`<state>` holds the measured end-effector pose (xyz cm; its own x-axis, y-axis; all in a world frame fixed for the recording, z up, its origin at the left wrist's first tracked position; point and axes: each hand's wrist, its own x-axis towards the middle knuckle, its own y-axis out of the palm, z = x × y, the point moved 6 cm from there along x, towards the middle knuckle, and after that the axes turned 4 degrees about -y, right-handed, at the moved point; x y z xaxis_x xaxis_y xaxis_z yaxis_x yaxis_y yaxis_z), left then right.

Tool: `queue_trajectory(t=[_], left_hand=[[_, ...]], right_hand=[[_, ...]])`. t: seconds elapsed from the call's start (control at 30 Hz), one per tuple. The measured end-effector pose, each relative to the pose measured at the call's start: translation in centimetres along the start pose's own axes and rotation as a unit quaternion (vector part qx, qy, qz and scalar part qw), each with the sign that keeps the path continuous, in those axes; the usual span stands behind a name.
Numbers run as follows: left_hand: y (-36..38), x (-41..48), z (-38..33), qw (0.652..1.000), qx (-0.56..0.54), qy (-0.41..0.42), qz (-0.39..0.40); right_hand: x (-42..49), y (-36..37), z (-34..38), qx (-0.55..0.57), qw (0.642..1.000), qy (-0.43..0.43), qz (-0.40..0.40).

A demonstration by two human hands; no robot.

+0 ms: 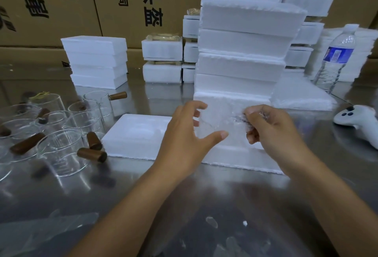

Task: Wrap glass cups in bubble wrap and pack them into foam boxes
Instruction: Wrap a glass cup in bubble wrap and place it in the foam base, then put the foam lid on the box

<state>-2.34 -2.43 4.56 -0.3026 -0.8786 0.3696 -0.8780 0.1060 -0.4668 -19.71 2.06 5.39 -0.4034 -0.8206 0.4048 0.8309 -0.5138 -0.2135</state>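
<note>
A glass cup wrapped in clear bubble wrap [222,121] hangs between my hands above an open white foam box [135,134]. My right hand [272,132] grips the wrap's right end with curled fingers. Spread wide, my left hand [184,136] sits at the bundle's left side, thumb under it; whether the fingers touch it is unclear. Several bare glass cups [61,146] with brown wooden handles lie on the steel table at the left. A tall stack of foam boxes [245,52] rises just behind the bundle.
A pile of bubble wrap sheets [300,97] lies right of the stack, beside a water bottle [335,58]. A white controller [358,119] rests at the far right. More foam box stacks [96,62] and cardboard cartons [51,7] line the back.
</note>
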Motion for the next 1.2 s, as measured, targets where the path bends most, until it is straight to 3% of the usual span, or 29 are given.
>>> queue_trajectory(t=[0.17,0.33,0.5,0.7,0.87,0.97,1.07,1.2], left_hand=[[0.4,-0.1,-0.1,0.998,0.048,0.037,0.022],[0.6,-0.3,0.2,0.994,0.095,0.047,0.041],[-0.6,0.2,0.7,0.992,0.119,0.005,0.044],[-1.2,0.3,2.7,0.969,0.190,-0.075,0.139],[-1.3,0.2,2.4,0.972,0.172,-0.060,0.151],[-2.5,0.4,1.3,0.983,0.149,-0.031,0.106],[-5.1,1.3,-0.2,0.998,0.057,0.003,-0.001],[-9.0,1.1,-2.8,0.976,-0.108,0.116,-0.147]], right_hand=[[0.1,-0.4,-0.5,-0.112,0.993,-0.033,0.007],[-0.1,-0.6,-0.8,-0.267,0.962,-0.055,-0.005],[0.1,-2.1,-0.3,-0.282,0.952,-0.075,-0.088],[1.0,-4.8,-1.6,-0.257,0.954,0.052,-0.146],[1.3,-5.5,-3.5,-0.261,0.948,0.137,-0.121],[1.2,-5.7,-3.8,-0.267,0.944,0.155,-0.112],[1.2,-5.5,-3.9,-0.269,0.943,0.166,-0.103],[1.3,-5.1,-4.2,-0.267,0.946,0.163,-0.091]])
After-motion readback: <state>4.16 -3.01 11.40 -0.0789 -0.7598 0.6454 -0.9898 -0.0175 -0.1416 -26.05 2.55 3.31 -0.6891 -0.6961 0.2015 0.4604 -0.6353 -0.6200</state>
